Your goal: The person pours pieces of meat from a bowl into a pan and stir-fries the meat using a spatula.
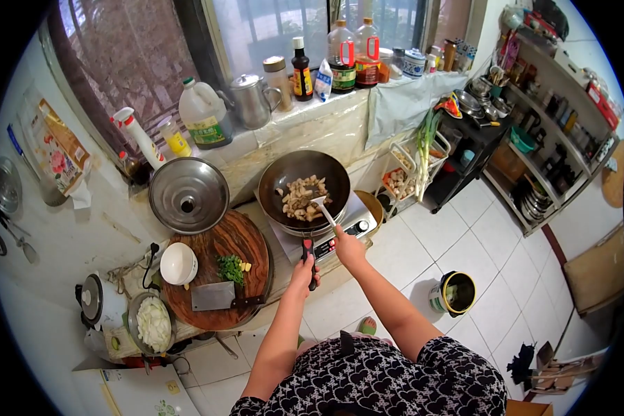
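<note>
My left hand point(302, 274) is wrapped around the black and red handle of a dark wok point(277, 173). The wok rests on an electric cooktop point(353, 216) with a black control panel. In my right hand point(351, 249) is a spatula point(328, 213), its pale blade down among the food. Light brown chopped pieces point(304, 192), possibly mushroom or meat, lie in the wok. To the left, a round wooden chopping board point(249, 243) bears a cleaver point(213, 296), chopped greens point(230, 270) with small yellow pieces, and a white bowl point(179, 263).
A metal lid point(188, 187) leans behind the board. Sliced white vegetable fills a bowl point(154, 324) at far left, near a rice cooker point(93, 298). Bottles, including a vinegar jug point(204, 114), line the sill. A bin point(457, 292) stands on the floor, right.
</note>
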The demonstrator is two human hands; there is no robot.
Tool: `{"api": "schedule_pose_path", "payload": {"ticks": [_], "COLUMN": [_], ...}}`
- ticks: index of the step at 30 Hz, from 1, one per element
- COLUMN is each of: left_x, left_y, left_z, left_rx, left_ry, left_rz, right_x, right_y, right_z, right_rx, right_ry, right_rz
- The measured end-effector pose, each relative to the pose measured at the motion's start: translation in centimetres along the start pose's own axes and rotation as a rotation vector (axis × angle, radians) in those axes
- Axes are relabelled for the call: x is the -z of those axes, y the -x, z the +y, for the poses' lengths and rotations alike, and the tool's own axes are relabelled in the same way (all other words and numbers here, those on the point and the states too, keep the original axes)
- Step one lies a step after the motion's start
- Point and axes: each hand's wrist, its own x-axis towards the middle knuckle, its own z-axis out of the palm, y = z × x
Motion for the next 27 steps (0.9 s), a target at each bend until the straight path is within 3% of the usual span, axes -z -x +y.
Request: {"api": "schedule_pose_path", "payload": {"ticks": [20,27], "left_x": [0.6,0.5], "left_y": [-1.0,-0.2], "left_z": [-0.7,-0.2], "left_rx": [-0.025,-0.017], "left_ry": [0.040,0.061], "left_rz": [-0.027,-0.022], "right_x": [-0.2,14.5], "right_y": [-0.9,1.3], "right_z": [1.1,-0.1], "right_rx": [-0.010,0.109], "right_ry": [-0.012,0.162], "right_rz": [0.009,-0.131]}}
